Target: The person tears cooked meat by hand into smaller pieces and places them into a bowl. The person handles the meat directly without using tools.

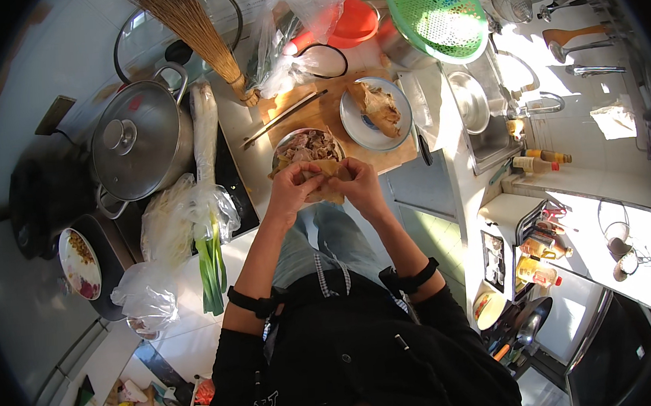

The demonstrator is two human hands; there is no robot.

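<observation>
A pale yellowish piece of food, perhaps poultry skin [327, 169], is pinched between my left hand [297, 185] and my right hand [359, 185]. Both hands are close together over the near rim of a bowl heaped with shredded meat [309, 146]. That bowl stands at the front of a wooden cutting board [327, 109]. To its right, a white plate with a blue rim [354, 126] carries a larger browned piece of cooked meat [378, 109]. A pair of chopsticks [285, 118] lies across the board's left side. My fingers hide part of the held piece.
Left stand a lidded steel pot [140, 142] and bagged scallions [212, 267]. A straw brush [200, 36], a red basin [353, 23] and a green colander [437, 17] are behind the board. At its right lies a knife with a black handle [425, 149], before the sink [494, 149].
</observation>
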